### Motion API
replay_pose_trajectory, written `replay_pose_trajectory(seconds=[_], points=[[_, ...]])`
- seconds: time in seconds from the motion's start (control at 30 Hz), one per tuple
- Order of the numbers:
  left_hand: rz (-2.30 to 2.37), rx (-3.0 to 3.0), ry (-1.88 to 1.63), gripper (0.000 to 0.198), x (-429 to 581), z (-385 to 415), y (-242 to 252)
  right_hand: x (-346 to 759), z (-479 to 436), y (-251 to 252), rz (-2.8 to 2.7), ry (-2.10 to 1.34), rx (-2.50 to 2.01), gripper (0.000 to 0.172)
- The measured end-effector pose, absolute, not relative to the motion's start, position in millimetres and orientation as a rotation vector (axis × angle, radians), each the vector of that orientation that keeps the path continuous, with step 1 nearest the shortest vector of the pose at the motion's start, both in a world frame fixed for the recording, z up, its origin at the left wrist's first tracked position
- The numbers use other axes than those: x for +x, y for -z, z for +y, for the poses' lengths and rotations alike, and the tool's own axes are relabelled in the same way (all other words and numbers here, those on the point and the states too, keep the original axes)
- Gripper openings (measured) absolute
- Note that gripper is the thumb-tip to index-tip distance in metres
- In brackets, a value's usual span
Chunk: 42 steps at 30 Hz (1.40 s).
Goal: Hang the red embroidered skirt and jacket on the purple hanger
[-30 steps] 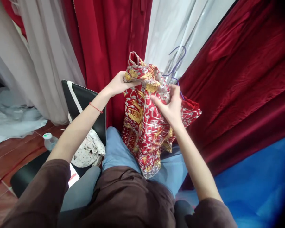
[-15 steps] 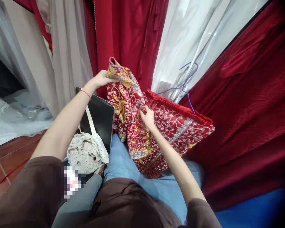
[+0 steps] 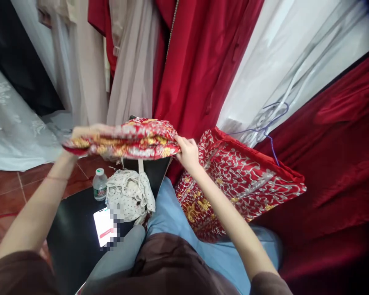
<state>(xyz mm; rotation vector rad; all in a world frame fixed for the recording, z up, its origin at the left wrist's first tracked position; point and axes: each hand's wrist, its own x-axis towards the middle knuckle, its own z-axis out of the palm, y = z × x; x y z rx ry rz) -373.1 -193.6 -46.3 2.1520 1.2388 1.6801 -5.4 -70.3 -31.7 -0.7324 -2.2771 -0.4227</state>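
A red garment with gold and silver embroidery point(image 3: 141, 141) is stretched roughly level between my hands, its left part blurred. My left hand point(image 3: 87, 132) grips its left end, the fingers partly behind the cloth. At the right end, my right hand point(image 3: 188, 153) is closed on the fabric's edge. A second red embroidered piece point(image 3: 230, 176) lies across my right leg, with a purple hanger point(image 3: 266, 129) at its top edge.
A dotted white cloth bag point(image 3: 130, 194), a plastic bottle point(image 3: 100, 185) and a lit phone point(image 3: 104, 227) sit on a black surface point(image 3: 72, 237) at left. Red curtain-like cloth point(image 3: 199, 73), beige garments point(image 3: 132, 69) and white fabric point(image 3: 261, 53) hang in front.
The embroidered garment has moved left and is now stretched sideways, off my lap. My left hand has moved left and down. The view has shifted left, showing the bottle and more of the black surface.
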Motion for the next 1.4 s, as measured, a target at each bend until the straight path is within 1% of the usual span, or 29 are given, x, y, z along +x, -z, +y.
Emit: replay_pose_trajectory(seconds=[0.03,0.07,0.1,0.2,0.33,0.43,0.53,0.63,0.7,0.77,0.9,1.0,1.1,1.23,1.33,1.4], points=[[1.140,2.322,-1.605,0.043,-376.8,-204.2,78.3,-11.6,-75.0,47.2,-2.282,0.425,-0.731,0.048],[1.128,2.371,-1.621,0.033,-377.0,-210.3,108.7,-17.5,-77.7,61.6,-2.274,0.429,-0.738,0.051],[1.210,2.356,-1.584,0.027,-374.0,-212.1,136.4,-22.5,-78.3,73.8,-2.255,0.442,-0.749,0.053],[1.551,2.381,-1.504,0.038,-354.0,-200.5,197.1,-26.1,-71.6,94.7,-2.250,0.526,-0.717,0.051],[1.719,2.689,-1.094,0.043,-331.6,-178.3,233.1,-6.2,-60.1,94.3,-2.367,0.658,-0.536,0.051],[1.798,2.753,-0.974,0.047,-329.0,-176.2,243.6,10.1,-60.1,91.3,-2.405,0.694,-0.525,0.052],[1.844,2.726,-0.976,0.048,-335.1,-183.5,247.3,13.7,-60.9,93.3,-2.404,0.676,-0.562,0.050],[1.897,2.624,-1.099,0.046,-339.0,-188.5,249.4,3.5,-57.7,99.7,-2.301,0.643,-0.615,0.046],[1.936,2.537,-1.204,0.046,-335.7,-186.5,252.3,-6.5,-55.1,103.4,-2.199,0.614,-0.669,0.045],[1.919,2.499,-1.229,0.047,-329.2,-180.0,255.1,-15.0,-52.8,102.3,-2.161,0.591,-0.688,0.045],[1.912,2.448,-1.202,0.048,-320.5,-164.0,251.9,-26.0,-42.7,78.9,-2.239,0.566,-0.657,0.044],[2.023,2.362,-1.301,0.048,-324.7,-161.6,242.7,-37.5,-31.7,56.3,-2.236,0.533,-0.655,0.044],[2.142,2.312,-1.353,0.045,-335.3,-169.8,240.0,-50.7,-29.6,50.0,-2.221,0.496,-0.639,0.044],[2.142,2.434,-1.157,0.043,-343.8,-184.1,251.6,-50.2,-46.7,67.2,-2.364,0.481,-0.570,0.047],[2.074,2.539,-0.905,0.047,-332.9,-187.0,253.9,-33.7,-62.6,75.0,-2.498,0.501,-0.520,0.053],[2.111,2.522,-0.699,0.052,-315.1,-186.3,245.0,-19.8,-73.2,68.3,-2.591,0.498,-0.500,0.058]])
